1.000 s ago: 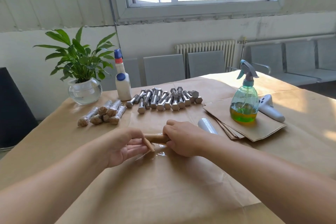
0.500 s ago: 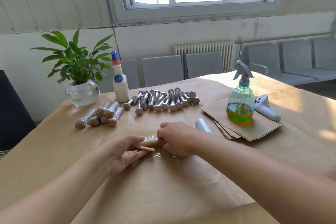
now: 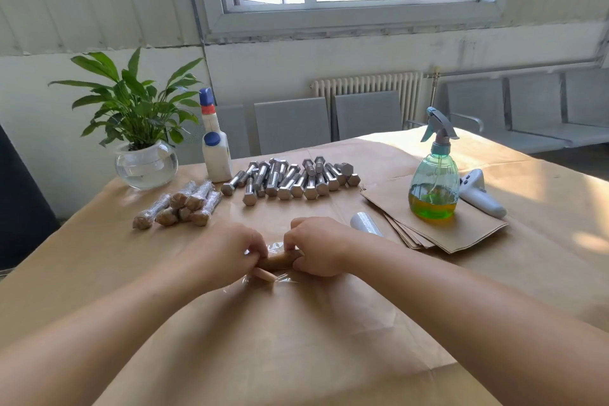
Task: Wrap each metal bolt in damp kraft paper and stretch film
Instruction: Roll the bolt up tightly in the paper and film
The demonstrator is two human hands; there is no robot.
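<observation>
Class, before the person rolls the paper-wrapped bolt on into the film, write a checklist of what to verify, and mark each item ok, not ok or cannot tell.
1. Left hand grips the paper-wrapped bolt: ok.
2. Right hand grips its other end: ok.
3. Stretch film lies under the bolt: ok.
4. Film free of creases: cannot tell.
5. Film roll within reach beside the right hand: ok.
6. Paper fully covers the bolt: cannot tell, hands hide both ends.

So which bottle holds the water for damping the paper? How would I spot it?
Look at the right side of the table, where a stack of kraft paper sheets lies. On it stands the spray bottle: clear green, grey trigger on top, yellow-green liquid inside, unlike the white blue-capped bottle by the plant.
</observation>
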